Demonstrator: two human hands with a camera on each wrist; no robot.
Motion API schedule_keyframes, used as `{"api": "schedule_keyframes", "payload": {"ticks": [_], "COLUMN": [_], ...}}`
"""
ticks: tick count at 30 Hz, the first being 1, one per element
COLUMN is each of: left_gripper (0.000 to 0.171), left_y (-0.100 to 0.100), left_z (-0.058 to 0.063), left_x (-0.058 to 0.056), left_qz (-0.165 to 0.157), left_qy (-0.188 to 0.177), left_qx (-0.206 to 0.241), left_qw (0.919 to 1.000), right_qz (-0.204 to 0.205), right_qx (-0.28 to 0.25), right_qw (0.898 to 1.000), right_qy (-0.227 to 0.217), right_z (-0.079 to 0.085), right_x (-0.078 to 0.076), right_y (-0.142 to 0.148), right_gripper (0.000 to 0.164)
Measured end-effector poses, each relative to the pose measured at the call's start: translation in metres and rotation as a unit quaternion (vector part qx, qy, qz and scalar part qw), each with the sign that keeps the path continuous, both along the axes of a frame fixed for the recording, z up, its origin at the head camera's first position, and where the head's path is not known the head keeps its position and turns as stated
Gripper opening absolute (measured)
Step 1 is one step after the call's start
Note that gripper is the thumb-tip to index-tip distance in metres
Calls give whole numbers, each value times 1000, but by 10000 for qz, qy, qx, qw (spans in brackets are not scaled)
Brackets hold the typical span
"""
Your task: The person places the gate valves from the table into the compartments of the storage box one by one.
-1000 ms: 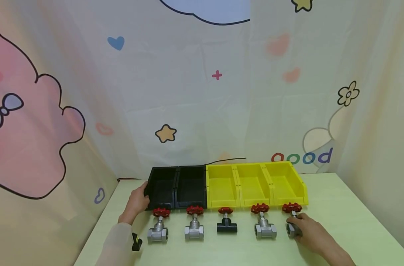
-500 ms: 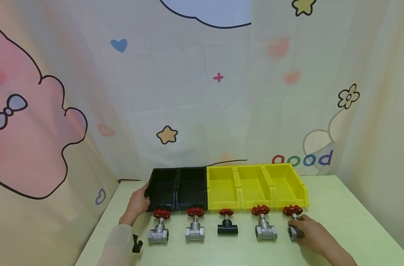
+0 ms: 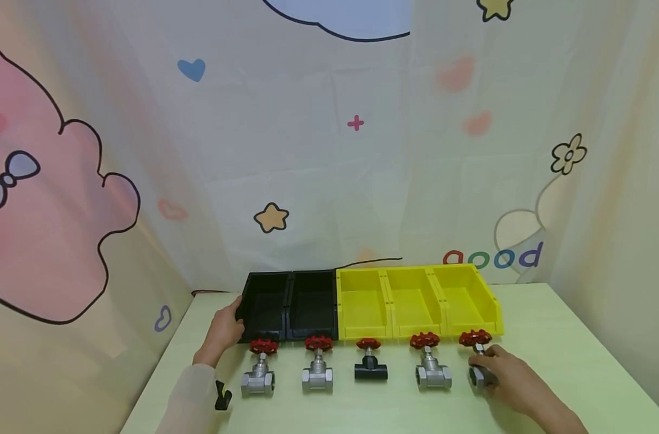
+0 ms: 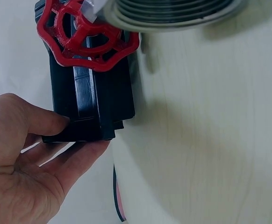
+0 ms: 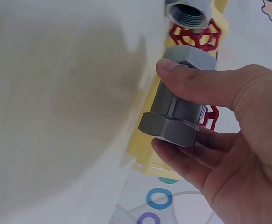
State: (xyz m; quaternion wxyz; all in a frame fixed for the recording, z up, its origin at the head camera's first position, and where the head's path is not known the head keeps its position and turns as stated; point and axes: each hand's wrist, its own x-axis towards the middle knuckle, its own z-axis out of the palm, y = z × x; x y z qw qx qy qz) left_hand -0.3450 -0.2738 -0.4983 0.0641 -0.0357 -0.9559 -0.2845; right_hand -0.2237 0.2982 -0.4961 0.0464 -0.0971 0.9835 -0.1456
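Note:
My left hand (image 3: 221,331) pinches the outer left side of the leftmost black bin (image 3: 264,307), thumb on one face and fingers beneath in the left wrist view. At the right end of the row, my right hand (image 3: 508,377) grips a silver gate valve (image 5: 178,102) by its body, thumb across the top. This valve's red handwheel (image 3: 474,338) points toward the yellow bins. Two more silver valves with red wheels, one valve (image 3: 258,381) and another valve (image 3: 317,378), lie before the black bins. A black-bodied valve (image 3: 370,370) and a silver valve (image 3: 433,376) lie before the yellow ones.
Three yellow bins (image 3: 364,332) adjoin the black ones along the back of the pale table (image 3: 362,416). A small black and yellow object (image 3: 223,396) lies beside the left sleeve. Behind hangs a printed curtain (image 3: 308,150), with a thin dark cord (image 3: 370,261) near its bottom.
The valve body in my right hand has shifted very slightly to the right. My left hand stays on the black bin, and the other valves lie where they were.

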Motion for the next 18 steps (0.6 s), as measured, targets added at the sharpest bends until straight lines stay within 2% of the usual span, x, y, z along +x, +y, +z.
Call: {"api": "schedule_keyframes", "payload": {"ticks": [12,18], "left_gripper": [63,64], "left_y": [0,0], "left_z": [-2,-2], "left_x": [1,1], "left_qz": [-1,40], "left_qy": [-55,-116], "left_qx": [80,157], "left_qw": [10000,9998], "right_qz": [118,209], "right_qx": [161,227], "right_qw": [9989,9977], "right_qy": [436,607], "right_z": [27,38], "right_x": [7,5], "right_y": [-3,-2], "right_gripper": [48,49]}}
